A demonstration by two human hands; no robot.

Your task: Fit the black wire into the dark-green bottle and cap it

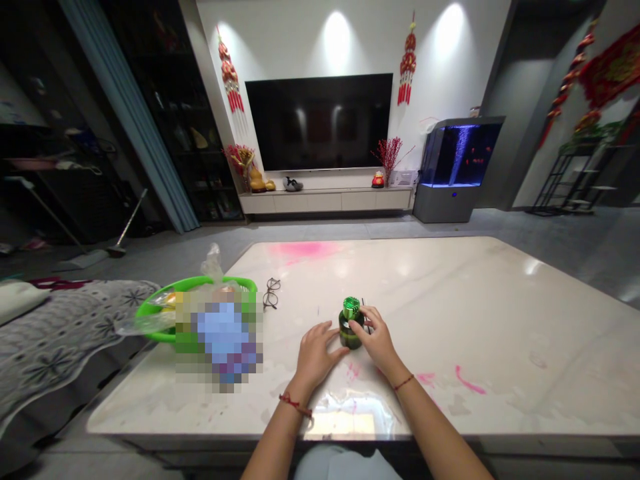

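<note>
Dark-green bottle with a ribbed, shiny green cap.

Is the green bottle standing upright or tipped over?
Upright: the green bottle stands on its base on the table, its cap on top, the right hand touching it.

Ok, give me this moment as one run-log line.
left hand: beside green-capped bottle | right hand: fingers on bottle | surface: white marble table

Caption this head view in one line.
Left hand and right hand at a dark green cylindrical jar on a white table.
</note>
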